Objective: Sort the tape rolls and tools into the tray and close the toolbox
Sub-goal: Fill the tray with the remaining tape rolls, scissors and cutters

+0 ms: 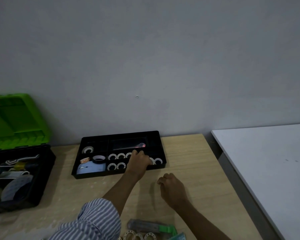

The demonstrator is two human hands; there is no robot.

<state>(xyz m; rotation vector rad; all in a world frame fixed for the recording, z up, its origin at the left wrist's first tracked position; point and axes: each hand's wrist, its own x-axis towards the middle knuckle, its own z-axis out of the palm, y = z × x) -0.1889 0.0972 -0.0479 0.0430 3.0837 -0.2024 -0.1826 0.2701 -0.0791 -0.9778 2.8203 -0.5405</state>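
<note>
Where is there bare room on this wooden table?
Bare wood lies right of the tray, out to the table edge, and between the toolbox and the striped sleeve. Crowded: the tray's roll compartments and the near edge's loose tape rolls.

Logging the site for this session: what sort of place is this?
Probably a plain workroom or office bench: a wooden table against a bare grey wall, with an open green-lidded toolbox and a black sorting tray on it.
</note>
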